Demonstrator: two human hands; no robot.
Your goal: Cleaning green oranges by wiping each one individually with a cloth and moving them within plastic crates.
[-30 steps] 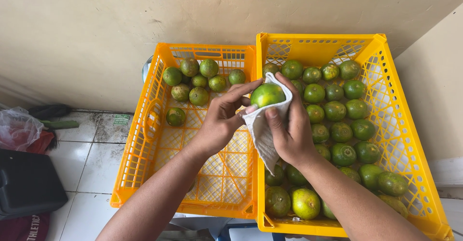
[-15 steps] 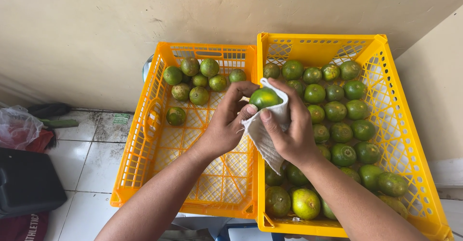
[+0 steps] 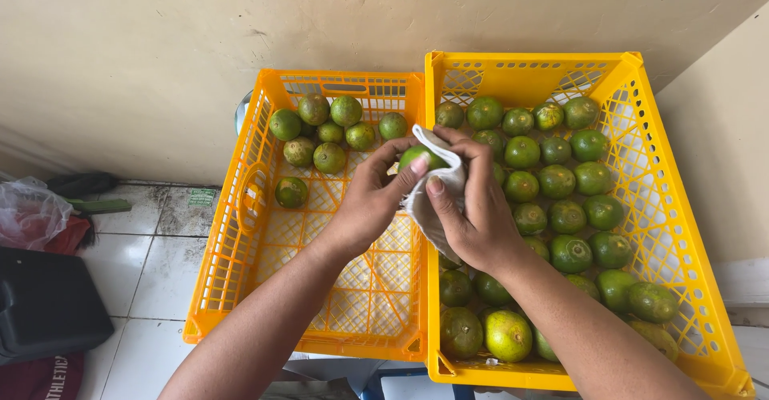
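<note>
Between yellow crates (image 3: 240,232): green citrus (image 3: 420,156), glossy, half-wrapped in white cloth (image 3: 432,204); both hands' fingers (image 3: 416,168) closed round it.

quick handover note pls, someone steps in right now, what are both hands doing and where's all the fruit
Left hand: holds a green citrus fruit above the seam between the two crates, fingers around it.
Right hand: presses a white cloth around that fruit; the cloth covers most of it.
Right yellow crate: nearly full of green citrus, a few yellowish ones at the near end.
Left yellow crate: about nine fruits, most clustered at the far end, the rest of its floor bare.
Done, by the look of it: the few fruits in the left crate. Left: the one in hand and the big batch in the right crate.
</note>
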